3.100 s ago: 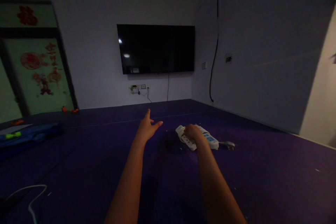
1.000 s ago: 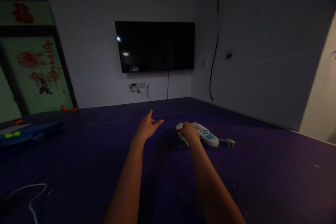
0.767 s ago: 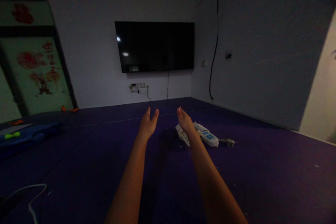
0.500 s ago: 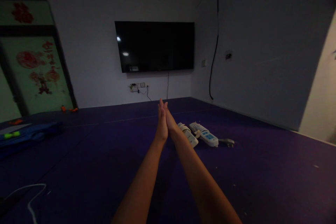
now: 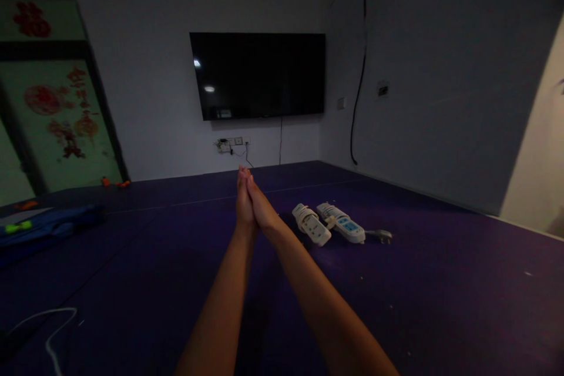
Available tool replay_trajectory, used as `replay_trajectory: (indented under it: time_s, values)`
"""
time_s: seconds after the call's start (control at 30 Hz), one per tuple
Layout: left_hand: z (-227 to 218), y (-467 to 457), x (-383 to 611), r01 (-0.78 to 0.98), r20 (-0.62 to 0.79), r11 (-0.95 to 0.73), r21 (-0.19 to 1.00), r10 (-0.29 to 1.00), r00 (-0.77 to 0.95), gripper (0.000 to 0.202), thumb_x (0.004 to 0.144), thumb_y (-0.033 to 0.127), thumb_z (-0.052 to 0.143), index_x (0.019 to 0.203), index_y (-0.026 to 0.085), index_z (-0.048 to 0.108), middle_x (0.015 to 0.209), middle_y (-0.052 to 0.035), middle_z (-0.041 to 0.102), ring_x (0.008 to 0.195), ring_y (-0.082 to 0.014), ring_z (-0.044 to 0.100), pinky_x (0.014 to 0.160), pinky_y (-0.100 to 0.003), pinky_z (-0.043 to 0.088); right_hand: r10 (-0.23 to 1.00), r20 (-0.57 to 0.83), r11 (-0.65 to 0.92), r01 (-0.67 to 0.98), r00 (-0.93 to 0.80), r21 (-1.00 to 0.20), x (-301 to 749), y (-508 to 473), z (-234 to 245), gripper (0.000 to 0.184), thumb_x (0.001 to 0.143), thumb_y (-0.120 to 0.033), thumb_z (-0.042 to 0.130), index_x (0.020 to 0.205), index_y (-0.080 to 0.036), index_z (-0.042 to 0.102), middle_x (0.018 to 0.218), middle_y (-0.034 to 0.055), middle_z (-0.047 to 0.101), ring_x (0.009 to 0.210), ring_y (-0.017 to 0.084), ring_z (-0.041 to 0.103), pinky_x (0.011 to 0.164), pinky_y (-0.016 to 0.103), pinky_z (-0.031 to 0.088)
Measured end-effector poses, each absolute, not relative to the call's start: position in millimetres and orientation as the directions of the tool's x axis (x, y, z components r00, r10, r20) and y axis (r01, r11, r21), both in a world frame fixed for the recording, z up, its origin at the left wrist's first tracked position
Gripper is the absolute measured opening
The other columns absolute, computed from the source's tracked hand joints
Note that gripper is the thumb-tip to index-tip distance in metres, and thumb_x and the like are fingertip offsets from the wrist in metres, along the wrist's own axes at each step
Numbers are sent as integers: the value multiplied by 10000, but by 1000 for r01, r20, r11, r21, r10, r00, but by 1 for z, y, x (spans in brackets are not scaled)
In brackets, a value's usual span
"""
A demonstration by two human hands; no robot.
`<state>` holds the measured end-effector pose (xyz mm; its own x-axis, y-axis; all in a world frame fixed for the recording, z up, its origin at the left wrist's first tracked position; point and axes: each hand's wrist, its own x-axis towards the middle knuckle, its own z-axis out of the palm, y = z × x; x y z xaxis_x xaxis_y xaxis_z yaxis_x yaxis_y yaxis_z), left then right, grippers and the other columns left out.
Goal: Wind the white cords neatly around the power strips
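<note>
My left hand (image 5: 245,208) and my right hand (image 5: 261,202) are pressed palm to palm in front of me, fingers pointing away and mostly stretched out. Nothing shows between them, though the inner palms are hidden. To the right of my right hand, apart from it, lies a white power strip (image 5: 316,230) with its cord wrapped round one end. Beside it rests a second power strip (image 5: 349,227) with blue socket panels, also wrapped in its cord. A plug (image 5: 385,237) sticks out to its right. Both strips lie on the purple surface (image 5: 423,288).
A dark television (image 5: 259,76) hangs on the far wall above several wall sockets (image 5: 238,141). A black cable (image 5: 362,70) dangles at the right. Blue cloth (image 5: 66,224) lies far left, a white cable (image 5: 50,341) near left. Small orange items (image 5: 124,184) lie by the door.
My joined hands have moved left, away from the power strips, and the nearer strip is now uncovered. The fingertips look slightly more bent. The strips have stayed in place.
</note>
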<state>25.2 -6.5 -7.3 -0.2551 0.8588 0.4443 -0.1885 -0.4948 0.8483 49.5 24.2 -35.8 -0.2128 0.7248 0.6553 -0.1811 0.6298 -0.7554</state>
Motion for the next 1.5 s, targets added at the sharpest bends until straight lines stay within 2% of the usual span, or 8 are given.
replay_trajectory:
  time_s: [0.53,0.73,0.9,1.03,1.27,1.37,1.43,1.5]
  values:
    - [-7,-2,15,129,590,-577,806,767,-254,551,936,379,23,1455,264,168,1509,47,236,1362,-96,227,1056,-213,324,688,681,621,-283,-250,-731,54,3,-21,712,835,-649,325,1431,-262,278,1509,-56,200,1398,139,122,1155,344,70]
    - [-9,-3,16,48,601,-610,791,759,-252,524,944,307,64,1453,258,177,1509,27,242,1366,-99,224,1089,-247,284,688,684,618,-299,-241,-727,52,5,-23,674,865,-598,328,1438,-249,262,1511,-45,199,1399,140,124,1158,347,77]
    - [-10,0,14,104,608,-602,791,758,-236,538,939,356,41,1451,271,182,1514,44,224,1364,-96,229,1069,-220,306,702,672,610,-289,-234,-738,54,0,-20,726,861,-600,330,1439,-166,263,1515,17,194,1398,146,135,1153,326,82]
    - [-10,1,14,93,608,-607,790,752,-255,531,938,373,79,1437,278,235,1499,40,270,1364,-113,238,1068,-234,318,701,672,610,-288,-238,-738,56,-4,-17,701,854,-607,345,1428,-206,295,1510,-8,208,1398,145,137,1151,336,76]
    - [-14,9,16,-233,586,-650,723,756,-291,474,916,373,278,1350,224,396,1466,-19,350,1360,-135,269,1090,-274,283,695,691,629,-298,-197,-718,55,-1,-19,685,819,-652,366,1346,-223,446,1487,8,288,1386,164,200,1144,346,116]
    - [-15,12,10,-218,585,-661,718,743,-325,426,856,427,439,1195,192,542,1344,-82,500,1260,-175,435,988,-285,397,688,705,657,-266,-172,-706,61,5,-21,635,814,-642,380,1259,-218,540,1374,43,473,1287,181,394,1074,351,288]
    - [-14,12,0,-150,558,-631,762,755,-344,398,765,470,567,1008,160,624,1105,-100,637,1044,-196,585,794,-279,487,699,696,674,-174,-162,-718,69,11,-24,575,801,-622,417,1116,-192,630,1154,67,633,1071,188,565,896,323,440]
    - [-14,11,-10,-83,511,-582,809,766,-391,369,670,484,657,798,138,632,810,-55,656,764,-160,616,587,-236,461,746,660,660,-35,-92,-751,78,17,-28,510,767,-610,472,894,-159,673,850,56,681,770,162,612,658,264,464]
